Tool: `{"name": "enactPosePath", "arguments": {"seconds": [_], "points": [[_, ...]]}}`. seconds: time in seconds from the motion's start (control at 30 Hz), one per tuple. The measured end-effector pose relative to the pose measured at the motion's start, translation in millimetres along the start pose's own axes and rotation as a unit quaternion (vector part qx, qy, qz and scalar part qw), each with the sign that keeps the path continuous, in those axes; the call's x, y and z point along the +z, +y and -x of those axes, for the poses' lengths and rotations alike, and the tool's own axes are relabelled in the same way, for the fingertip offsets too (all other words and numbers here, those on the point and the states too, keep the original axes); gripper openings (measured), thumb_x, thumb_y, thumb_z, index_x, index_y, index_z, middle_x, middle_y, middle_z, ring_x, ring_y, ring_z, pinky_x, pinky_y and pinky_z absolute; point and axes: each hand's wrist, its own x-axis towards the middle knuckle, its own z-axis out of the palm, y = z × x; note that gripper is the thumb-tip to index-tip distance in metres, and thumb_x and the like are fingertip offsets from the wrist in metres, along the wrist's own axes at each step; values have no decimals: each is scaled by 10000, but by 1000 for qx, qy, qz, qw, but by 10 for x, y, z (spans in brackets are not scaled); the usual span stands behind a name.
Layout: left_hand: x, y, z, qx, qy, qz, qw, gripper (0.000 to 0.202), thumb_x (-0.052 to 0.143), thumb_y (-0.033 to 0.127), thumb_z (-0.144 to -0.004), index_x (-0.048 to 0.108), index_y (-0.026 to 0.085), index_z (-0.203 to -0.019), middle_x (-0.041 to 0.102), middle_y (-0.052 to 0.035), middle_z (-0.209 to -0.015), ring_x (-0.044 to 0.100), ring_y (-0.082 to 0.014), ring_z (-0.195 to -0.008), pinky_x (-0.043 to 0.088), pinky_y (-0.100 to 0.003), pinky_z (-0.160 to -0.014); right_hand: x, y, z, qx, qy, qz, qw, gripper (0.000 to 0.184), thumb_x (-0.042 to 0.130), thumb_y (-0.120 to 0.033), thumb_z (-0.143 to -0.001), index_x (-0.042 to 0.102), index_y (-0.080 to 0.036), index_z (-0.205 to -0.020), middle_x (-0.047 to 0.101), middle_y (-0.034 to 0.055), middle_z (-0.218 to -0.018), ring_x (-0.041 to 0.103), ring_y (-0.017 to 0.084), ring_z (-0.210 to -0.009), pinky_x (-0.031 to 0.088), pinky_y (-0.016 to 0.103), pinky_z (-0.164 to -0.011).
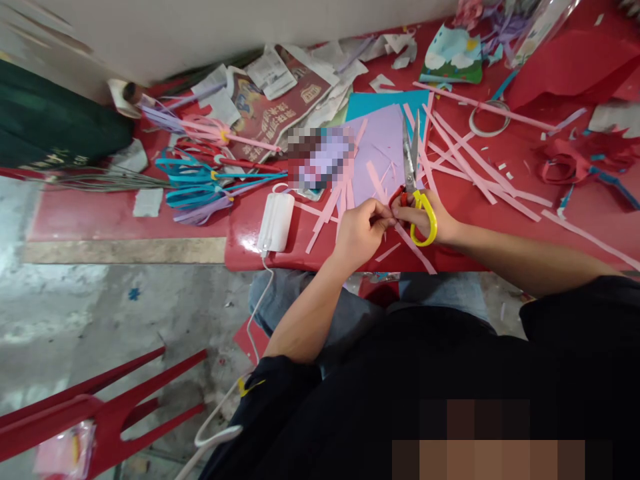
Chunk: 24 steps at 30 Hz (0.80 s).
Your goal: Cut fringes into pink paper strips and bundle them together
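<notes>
My left hand (361, 233) pinches a pink paper strip (416, 250) close above the front edge of the red table. Thumb and fingertips meet there, touching the fingers of my right hand (434, 212). Scissors with a yellow and a red handle (431, 220) sit in my right hand, their blades pointing away from me and slightly apart. Its fingertips also press at the strip, whose middle is hidden by the fingers. Beyond the hands lies purple paper (380, 147) over a blue sheet (363, 105). Several loose pink strips (465, 157) spread out to the right.
A white device (276, 222) with a cable is left of my hands. Blue paper-strip loops (193, 177) lie further left, newspaper (280, 100) behind. A tape roll (489, 119) and red paper (575, 67) are at the right. A red plastic stool (115, 417) lies at lower left.
</notes>
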Motion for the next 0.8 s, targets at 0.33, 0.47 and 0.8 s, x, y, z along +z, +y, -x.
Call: {"name": "enactPosePath", "arguments": {"seconds": [0.33, 0.47, 0.8], "points": [[-23, -8, -10, 8, 6, -38, 999, 152, 753, 87, -908, 653, 186, -849, 773, 3, -833, 736, -146, -782, 525, -276, -730, -15, 25, -14, 16, -13, 6, 1000, 264, 810, -325, -853, 648, -149, -739, 583, -27, -614, 481, 95, -574, 346, 277, -557], [-27, -31, -24, 4, 0, -24, 1000, 154, 743, 66, -891, 649, 182, -853, 777, 3, -840, 742, -137, -774, 536, -263, -728, 2, 9, 12, -1, -17, 38, 999, 203, 750, -254, -880, 628, -157, -749, 570, -31, -621, 477, 96, -577, 348, 283, -563], [-119, -21, -48, 39, 53, -41, 997, 133, 676, 107, -954, 764, 187, -1013, 817, -55, -1044, 758, -160, -933, 575, -284, -834, -4, -106, -20, -23, 73, 46, 996, 358, 756, -362, -878, 562, -195, -627, 532, -21, -566, 481, 112, -559, 365, 304, -560]]}}
